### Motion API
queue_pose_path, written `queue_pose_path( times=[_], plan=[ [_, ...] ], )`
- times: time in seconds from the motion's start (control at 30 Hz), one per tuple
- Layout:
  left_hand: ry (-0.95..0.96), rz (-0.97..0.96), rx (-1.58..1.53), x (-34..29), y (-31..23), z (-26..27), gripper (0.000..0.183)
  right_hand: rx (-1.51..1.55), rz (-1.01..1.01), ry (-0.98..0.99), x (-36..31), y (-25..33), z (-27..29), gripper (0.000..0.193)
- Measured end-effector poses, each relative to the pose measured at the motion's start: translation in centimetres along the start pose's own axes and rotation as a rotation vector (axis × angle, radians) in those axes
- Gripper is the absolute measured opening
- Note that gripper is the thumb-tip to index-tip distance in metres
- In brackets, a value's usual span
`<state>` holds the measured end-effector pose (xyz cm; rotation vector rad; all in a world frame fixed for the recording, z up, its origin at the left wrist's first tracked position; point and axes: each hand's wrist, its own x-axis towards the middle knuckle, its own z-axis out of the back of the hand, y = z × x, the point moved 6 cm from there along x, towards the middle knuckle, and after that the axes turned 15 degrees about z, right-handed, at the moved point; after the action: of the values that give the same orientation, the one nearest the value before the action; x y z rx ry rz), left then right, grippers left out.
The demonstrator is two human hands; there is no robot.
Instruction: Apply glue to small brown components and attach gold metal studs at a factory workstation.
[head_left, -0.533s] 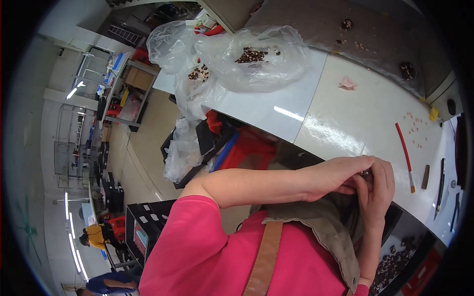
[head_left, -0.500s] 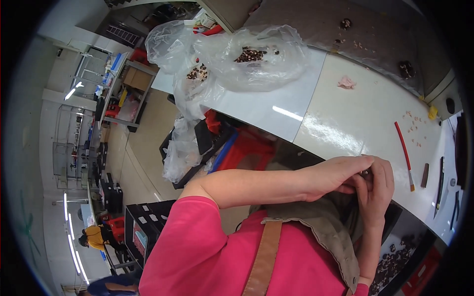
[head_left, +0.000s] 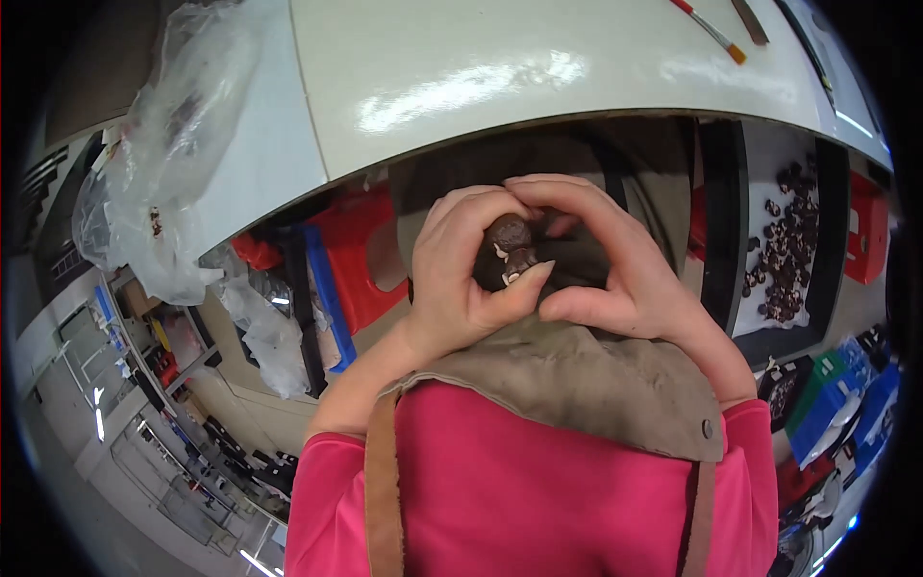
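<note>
A small dark-brown figurine [head_left: 511, 234], with a round head, a smaller body and pale patches, is held over my lap. My left hand [head_left: 460, 260] is closed around it, thumb along its lower end and fingers curled by its head. Facing it, my right hand [head_left: 625, 255] makes a loose arch, its thumb and index finger well apart. The right index fingertip meets the left fingers at the top, and nothing shows in that hand. Beneath both hands lies the brown-grey apron [head_left: 567, 370].
Ahead is the pale worktop [head_left: 433, 67] with a red-handled brush [head_left: 710, 31]. Clear plastic bags [head_left: 178, 144] lie at the left. A black-edged tray [head_left: 738, 240] with several dark figurines [head_left: 788, 245] stands low at the right. Red stools [head_left: 361, 255] are under the table.
My view has swung down and to the right. My hands, earlier folded together around a barely visible dark piece, have parted into an arch, and the figurine now shows in my left hand.
</note>
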<state>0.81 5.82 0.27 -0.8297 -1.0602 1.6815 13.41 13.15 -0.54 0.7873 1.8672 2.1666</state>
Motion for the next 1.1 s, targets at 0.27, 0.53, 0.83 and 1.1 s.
queue_pose_path(
  times=[0.27, 0.53, 0.83, 1.1],
  plan=[
    [-0.039, -0.038, 0.023, -1.6, 0.5, 0.2, 0.043, 0.011, 0.001, 0.047, -0.2, 0.0, -1.4, 0.08],
    [-0.036, 0.034, 0.007, -1.7, 0.9, 0.4, 0.042, 0.025, -0.011, 0.021, 0.0, -0.1, -1.8, 0.065],
    [0.016, 0.125, 0.014, -1.4, 1.3, 0.3, 0.039, 0.051, -0.12, 0.006, -0.2, -1.0, -1.8, 0.073],
    [0.282, 0.454, -0.459, -1.6, 2.1, -0.5, 0.036, 0.048, -0.091, -0.009, -0.3, -0.7, -1.4, 0.062]
  ],
)
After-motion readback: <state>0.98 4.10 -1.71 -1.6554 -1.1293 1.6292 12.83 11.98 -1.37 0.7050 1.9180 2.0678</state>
